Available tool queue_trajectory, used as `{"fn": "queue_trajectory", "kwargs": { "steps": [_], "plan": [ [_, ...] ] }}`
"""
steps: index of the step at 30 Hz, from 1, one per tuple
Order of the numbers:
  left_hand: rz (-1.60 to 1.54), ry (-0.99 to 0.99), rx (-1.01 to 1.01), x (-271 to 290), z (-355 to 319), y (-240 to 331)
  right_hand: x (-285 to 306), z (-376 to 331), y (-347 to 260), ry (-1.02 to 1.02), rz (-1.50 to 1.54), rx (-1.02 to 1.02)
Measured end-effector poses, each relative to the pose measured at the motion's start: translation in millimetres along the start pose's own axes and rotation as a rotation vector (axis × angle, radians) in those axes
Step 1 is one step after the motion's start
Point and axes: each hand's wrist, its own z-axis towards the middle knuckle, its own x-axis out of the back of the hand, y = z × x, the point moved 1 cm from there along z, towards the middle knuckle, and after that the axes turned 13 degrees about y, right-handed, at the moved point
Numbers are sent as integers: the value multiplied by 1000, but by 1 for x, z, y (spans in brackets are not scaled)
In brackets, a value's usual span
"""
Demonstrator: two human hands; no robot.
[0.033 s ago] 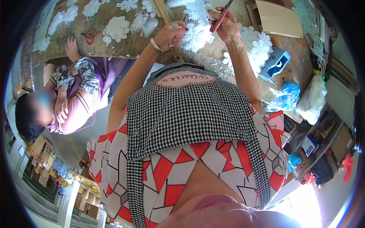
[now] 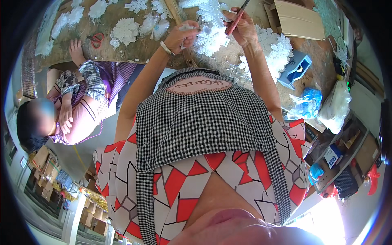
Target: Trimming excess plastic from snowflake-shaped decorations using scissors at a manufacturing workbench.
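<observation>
My left hand is closed, its fingers pinched round a small white piece whose kind I cannot make out. To the right, my right hand grips red-handled scissors with the dark blades pointing away from me. Between the two hands lie white snowflake ornaments, in an overlapping pile that runs to the far edge of the picture. Beside my right forearm is a bigger heap of the same snowflakes.
More snowflake bunches and red scissors lie leftward on the worn wooden table. A seated co-worker rests a hand on its edge. On the right are a cardboard box, a blue tape dispenser and plastic bags.
My left hand has shifted very slightly away from me. My right hand and the scissors look unmoved.
</observation>
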Motion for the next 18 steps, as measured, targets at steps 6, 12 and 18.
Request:
{"fn": "queue_trajectory", "kwargs": {
  "steps": [6, 12, 18],
  "plan": [
    [333, -4, -181, -7, -1, 7, -16, -7, -6, -103, 71, 34],
    [302, -149, 20, -8, -2, -8, -15, 4, 0, -92, 67, 73],
    [220, -149, 266, 9, -8, -15, 9, 34, 8, 130, -284, 252]
  ]
}}
